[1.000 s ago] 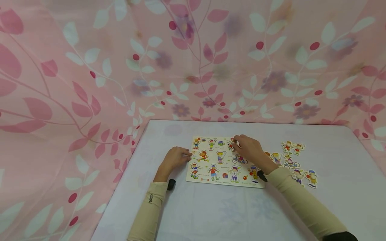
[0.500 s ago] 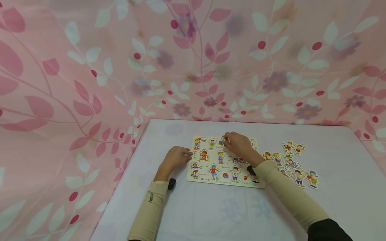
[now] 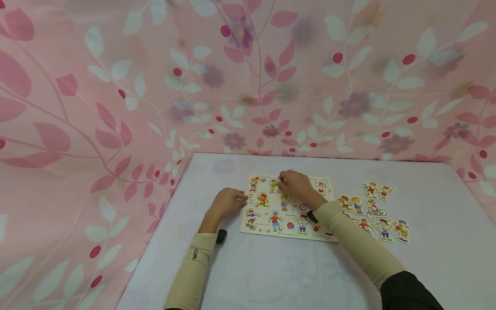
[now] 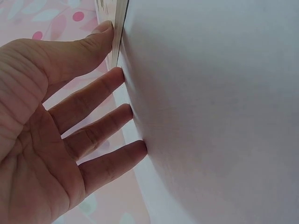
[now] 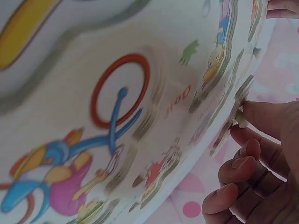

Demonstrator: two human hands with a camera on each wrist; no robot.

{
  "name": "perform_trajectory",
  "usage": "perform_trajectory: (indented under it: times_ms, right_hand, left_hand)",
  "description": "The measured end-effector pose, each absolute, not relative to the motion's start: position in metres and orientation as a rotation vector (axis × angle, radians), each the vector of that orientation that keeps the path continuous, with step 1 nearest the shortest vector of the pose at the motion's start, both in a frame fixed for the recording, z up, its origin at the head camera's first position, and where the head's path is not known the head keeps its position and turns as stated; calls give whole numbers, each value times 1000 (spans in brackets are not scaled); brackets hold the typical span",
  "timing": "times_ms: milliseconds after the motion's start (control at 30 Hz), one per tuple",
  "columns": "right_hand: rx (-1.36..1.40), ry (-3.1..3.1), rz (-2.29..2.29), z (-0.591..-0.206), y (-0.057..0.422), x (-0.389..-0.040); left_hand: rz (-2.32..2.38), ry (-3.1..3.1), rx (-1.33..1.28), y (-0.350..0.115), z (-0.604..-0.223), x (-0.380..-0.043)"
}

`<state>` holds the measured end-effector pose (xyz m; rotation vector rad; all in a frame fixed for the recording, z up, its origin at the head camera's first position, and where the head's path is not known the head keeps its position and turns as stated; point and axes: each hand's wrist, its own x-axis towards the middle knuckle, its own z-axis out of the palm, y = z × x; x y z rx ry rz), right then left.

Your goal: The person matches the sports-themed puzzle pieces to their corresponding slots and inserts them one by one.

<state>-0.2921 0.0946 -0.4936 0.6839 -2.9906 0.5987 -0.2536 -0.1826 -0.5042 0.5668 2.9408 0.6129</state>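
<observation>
A cream pegged puzzle board [image 3: 271,200] with cartoon children playing sports lies on the table. At its back row, my right hand [image 3: 296,185] reaches over the board. The right wrist view shows its thumb and index finger pinching a small knob [image 5: 241,119] on a puzzle piece [image 5: 227,126], which is edge-on, so its picture is hidden. My left hand [image 3: 227,201] is at the board's left edge. In the left wrist view its thumb touches the board's edge [image 4: 118,37] and the other fingers [image 4: 91,98] extend straight, fingertips down at the white cloth.
Several loose sports-figure cutouts [image 3: 384,229] lie right of the board, some overlapping. The table [image 3: 279,275] has a white cloth. A pink leaf-patterned curtain [image 3: 248,86] hangs behind and to the left of the table.
My right hand has moved left along the board's back row, uncovering the right end of that row and some loose cutouts. My left hand has stayed at the board's left edge.
</observation>
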Motion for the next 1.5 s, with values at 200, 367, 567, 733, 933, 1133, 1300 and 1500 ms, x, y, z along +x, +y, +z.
perform_trajectory:
  times_ms: [200,367,567,733,933,1133,1300,1500]
  right_hand:
    - [748,-2983,588,-498,84,-298]
    - [737,-3041,562,-494,77,-300]
    - [729,-3069,557,-494,72,-302]
    - [740,-3078,540,-496,70,-303]
    - [743,-3079,551,-495,70,-302]
    - [755,-3041,566,-490,73,-295]
    - [720,-3021,526,-483,80,-287]
    - [710,-3003,473,-483,91,-274]
  left_hand:
    - [614,2940,576,-184,-504,-255]
    - [636,2937,579,-183,-504,-255]
    - [624,2936,570,-182,-501,-254]
    - [615,2938,581,-181,-500,-254]
    - [603,2940,601,-181,-501,-254]
    - [586,2952,585,-184,-502,-252]
    - [628,2954,588,-185,-502,-252]
    - [635,2943,590,-182,-503,-253]
